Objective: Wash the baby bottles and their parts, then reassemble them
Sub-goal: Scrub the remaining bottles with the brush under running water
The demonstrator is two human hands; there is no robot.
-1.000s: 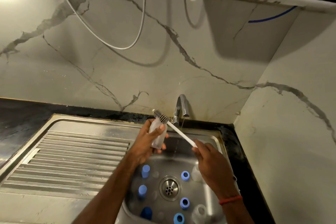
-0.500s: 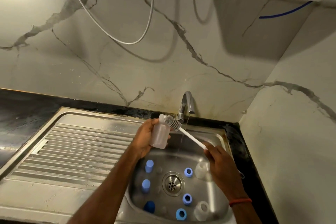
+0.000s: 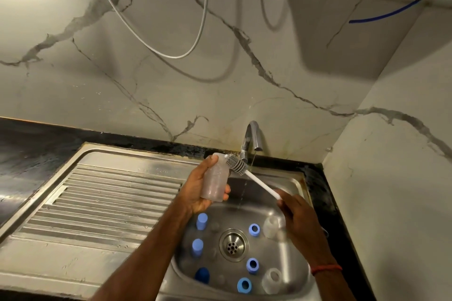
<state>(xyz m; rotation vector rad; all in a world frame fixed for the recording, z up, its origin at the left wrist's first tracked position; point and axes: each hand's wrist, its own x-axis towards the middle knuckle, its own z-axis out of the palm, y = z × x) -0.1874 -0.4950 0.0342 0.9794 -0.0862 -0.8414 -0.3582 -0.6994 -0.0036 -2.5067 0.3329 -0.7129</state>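
My left hand [image 3: 198,188] grips a clear baby bottle [image 3: 215,181] above the sink basin [image 3: 291,186], its mouth tilted up towards the tap. My right hand [image 3: 297,215] holds the white handle of a bottle brush [image 3: 254,179]; the grey bristle head lies at the bottle's mouth, just outside it. Down in the basin lie blue caps [image 3: 202,220], blue rings [image 3: 254,229] and two more clear bottles [image 3: 271,226], [image 3: 272,280] around the drain [image 3: 232,245].
A steel tap [image 3: 252,139] at the back of the sink runs a thin stream of water. A ribbed steel draining board [image 3: 102,205] stretches to the left, with black countertop [image 3: 31,149] behind it. Marble walls close in behind and at the right.
The brush head has come back from across the bottle's top to its mouth, and the bottle has tilted more upright. Both hands sit a little higher.
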